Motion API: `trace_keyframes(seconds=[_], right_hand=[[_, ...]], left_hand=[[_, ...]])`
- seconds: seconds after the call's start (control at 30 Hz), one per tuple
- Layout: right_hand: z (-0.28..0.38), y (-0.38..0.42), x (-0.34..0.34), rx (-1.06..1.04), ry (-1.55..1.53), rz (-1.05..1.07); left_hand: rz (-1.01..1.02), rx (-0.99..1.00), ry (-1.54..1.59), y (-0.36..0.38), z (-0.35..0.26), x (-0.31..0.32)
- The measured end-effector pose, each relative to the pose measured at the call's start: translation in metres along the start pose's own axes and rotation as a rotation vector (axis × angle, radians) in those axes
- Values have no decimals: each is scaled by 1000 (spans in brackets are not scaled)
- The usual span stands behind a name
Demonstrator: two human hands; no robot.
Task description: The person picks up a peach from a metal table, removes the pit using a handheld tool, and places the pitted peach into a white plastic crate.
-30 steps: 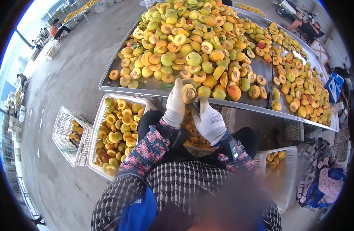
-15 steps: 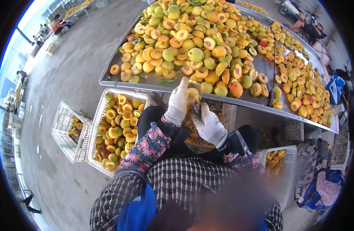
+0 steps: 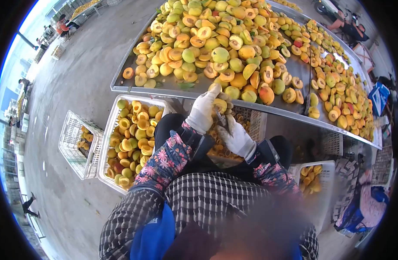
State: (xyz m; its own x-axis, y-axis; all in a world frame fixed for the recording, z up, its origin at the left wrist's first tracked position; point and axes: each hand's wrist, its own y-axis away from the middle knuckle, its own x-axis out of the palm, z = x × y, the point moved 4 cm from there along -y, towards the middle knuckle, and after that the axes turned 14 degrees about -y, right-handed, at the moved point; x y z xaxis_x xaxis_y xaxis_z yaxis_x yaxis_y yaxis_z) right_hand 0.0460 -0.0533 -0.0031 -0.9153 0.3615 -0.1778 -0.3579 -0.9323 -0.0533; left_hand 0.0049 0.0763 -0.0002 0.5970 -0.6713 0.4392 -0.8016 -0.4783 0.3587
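Gripping a halved fruit (image 3: 219, 105) nr frame ctr, L hand (image 3: 203, 111) is clamped on it; R hand (image 3: 237, 138) is closed round a small tool (image 3: 221, 118) at its cut face. If flesh's slick, tool could skid & nick L hand.

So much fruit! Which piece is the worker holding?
The yellow cut fruit held by the white-gloved left hand, close to the slim grey tool in the white-gloved right hand. Nearby pieces lie on the grey metal table or in white plastic crates.
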Motion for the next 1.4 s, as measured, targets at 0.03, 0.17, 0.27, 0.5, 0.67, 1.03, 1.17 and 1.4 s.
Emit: trace_keyframes(seconds=[0.03, 0.17, 0.27, 0.5, 0.67, 1.03, 1.17, 1.4], right_hand=[[0, 0, -1, -41, 30, 1], [-26, 1, 3, -133, -82, -1], [-20, 6, 10, 187, -598, -22], [-13, 24, 5, 621, -1398, 43], [-20, 37, 6, 610, -1681, 194], [-14, 52, -31, 500, -645, -64], [-26, 72, -58, 164, 277, -73], [-36, 66, -49, 225, 270, -29]], left_hand=[[31, -22, -58, 0, -1, 1], [141, -53, -163, -5, 0, 1], [125, -27, -104, -4, 3, 3], [-37, 25, -50, -3, 14, 17], [-41, 178, -314, -8, 22, 17], [-65, 281, -204, 5, -12, -9], [-518, 520, -1149, 23, -69, -96], [-456, 526, -1767, -11, -83, -74]])
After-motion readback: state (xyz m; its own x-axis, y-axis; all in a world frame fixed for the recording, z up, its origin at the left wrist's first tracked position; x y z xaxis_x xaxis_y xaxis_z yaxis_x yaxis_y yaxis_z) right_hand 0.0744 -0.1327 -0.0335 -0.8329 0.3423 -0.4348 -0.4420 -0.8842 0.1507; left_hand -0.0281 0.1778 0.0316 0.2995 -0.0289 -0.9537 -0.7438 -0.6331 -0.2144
